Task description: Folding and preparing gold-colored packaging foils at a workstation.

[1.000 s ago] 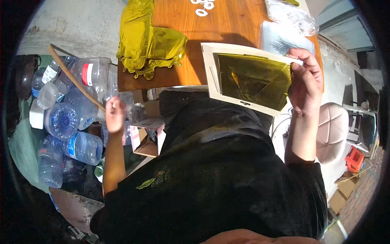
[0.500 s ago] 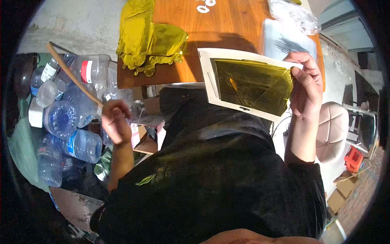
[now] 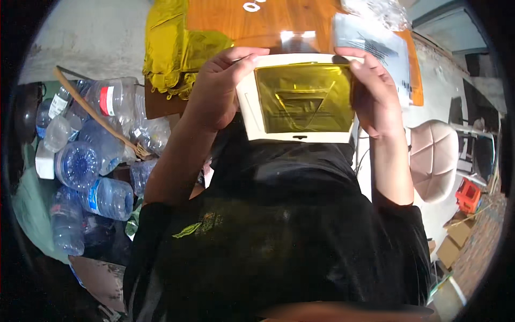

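On my feed, the left hand (image 3: pixel 217 91) and right hand (image 3: pixel 380 101) have fingers clamped on the packet (image 3: pixel 303 99) near its upper corners. Foil (image 3: pixel 167 45) lies on the table (image 3: pixel 284 19)

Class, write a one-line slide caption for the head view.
Left hand and right hand hold a white-bordered gold packet by a wooden table.

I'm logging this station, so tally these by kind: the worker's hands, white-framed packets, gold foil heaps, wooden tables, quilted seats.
Left hand and right hand: 2
White-framed packet: 1
Gold foil heap: 1
Wooden table: 1
Quilted seat: 1
Total: 6
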`<state>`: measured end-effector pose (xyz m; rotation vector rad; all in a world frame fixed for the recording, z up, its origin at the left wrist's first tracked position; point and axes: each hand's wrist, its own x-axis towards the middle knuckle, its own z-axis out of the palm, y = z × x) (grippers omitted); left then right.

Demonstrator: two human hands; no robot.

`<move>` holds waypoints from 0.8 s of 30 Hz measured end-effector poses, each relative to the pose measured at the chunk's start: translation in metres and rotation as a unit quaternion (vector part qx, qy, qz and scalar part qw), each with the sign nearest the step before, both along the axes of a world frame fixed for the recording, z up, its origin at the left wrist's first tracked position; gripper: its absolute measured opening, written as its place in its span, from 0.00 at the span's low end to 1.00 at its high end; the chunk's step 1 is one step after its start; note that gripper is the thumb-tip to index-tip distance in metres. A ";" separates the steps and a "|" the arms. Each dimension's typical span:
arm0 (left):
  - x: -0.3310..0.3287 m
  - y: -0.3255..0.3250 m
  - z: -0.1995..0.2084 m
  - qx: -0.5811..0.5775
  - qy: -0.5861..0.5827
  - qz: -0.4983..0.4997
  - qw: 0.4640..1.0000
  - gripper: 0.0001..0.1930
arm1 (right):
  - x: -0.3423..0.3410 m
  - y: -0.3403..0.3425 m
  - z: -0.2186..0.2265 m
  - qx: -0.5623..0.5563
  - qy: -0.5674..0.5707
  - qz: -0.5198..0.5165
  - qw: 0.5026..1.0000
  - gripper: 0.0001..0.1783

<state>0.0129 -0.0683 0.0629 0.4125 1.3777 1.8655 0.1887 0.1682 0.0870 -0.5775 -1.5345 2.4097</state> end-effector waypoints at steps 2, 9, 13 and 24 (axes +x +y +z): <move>0.003 0.006 0.001 -0.015 -0.036 0.004 0.999 0.14 | 0.004 -0.002 -0.001 0.071 -0.023 -0.017 0.997 0.15; -0.011 0.012 -0.016 -0.042 0.049 -0.028 0.998 0.16 | 0.003 0.008 -0.014 0.017 0.002 -0.016 1.000 0.12; -0.013 0.013 -0.013 -0.017 0.028 -0.040 0.999 0.16 | 0.003 0.017 -0.017 0.025 -0.004 0.025 0.999 0.15; -0.037 0.002 -0.021 0.026 0.067 -0.143 0.987 0.17 | 0.007 0.024 -0.032 0.072 0.017 0.027 0.997 0.13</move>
